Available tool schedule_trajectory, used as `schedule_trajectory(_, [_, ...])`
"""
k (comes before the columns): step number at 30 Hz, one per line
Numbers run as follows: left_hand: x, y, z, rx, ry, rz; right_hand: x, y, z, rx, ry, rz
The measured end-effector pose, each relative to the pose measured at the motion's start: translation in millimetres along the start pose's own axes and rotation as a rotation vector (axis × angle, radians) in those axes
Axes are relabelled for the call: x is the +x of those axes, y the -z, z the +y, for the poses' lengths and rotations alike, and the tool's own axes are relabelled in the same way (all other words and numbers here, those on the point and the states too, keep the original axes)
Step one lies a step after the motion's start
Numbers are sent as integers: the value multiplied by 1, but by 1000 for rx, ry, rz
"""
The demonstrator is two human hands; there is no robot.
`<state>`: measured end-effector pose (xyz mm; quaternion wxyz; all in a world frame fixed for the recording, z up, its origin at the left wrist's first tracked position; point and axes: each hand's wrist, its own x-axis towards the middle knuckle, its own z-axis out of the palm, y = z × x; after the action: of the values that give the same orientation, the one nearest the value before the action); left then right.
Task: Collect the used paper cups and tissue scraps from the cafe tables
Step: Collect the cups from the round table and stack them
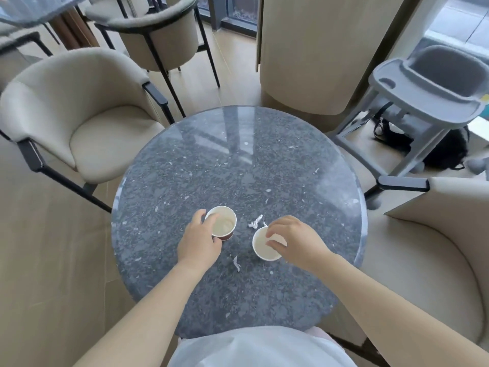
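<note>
— Left hand (199, 243)?
— Fingers (199, 214) wrapped around the red-sided paper cup (222, 223), upright on the round grey table (238, 160), left of centre.
— Right hand (296, 241)?
— Fingers (275, 245) pinching the rim of the white cup (262, 247), near and right of the first.
— Tissue?
— One twisted scrap (255, 221) between the cups, towards the far side; a smaller scrap (236, 263) nearer, on bare table.

Round stone table (238, 160) bears two paper cups (221, 222), seemingly tissue scraps (255, 221).
</note>
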<state>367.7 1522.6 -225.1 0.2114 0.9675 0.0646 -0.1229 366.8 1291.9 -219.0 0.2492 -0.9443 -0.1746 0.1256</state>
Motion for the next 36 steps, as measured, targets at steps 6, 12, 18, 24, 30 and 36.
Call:
schedule_trajectory(6, [-4,2,17,-53,28,97,35,20,21,-26,61,-25])
schedule_trajectory(12, [-2,-1,33,-102,-5,162,55,22,51,-49,23,-164])
schedule_trajectory(18, [10,-16,40,-77,77,116,74,3,63,-91,86,-337])
schedule_trajectory(24, [14,-30,42,-48,103,80,95,-16,70,-163,223,-473])
schedule_trajectory(30, [19,-31,41,-59,64,111,114,-28,66,-194,303,-517])
schedule_trajectory(36, [22,-32,41,-25,43,109,117,-30,64,-121,361,-531])
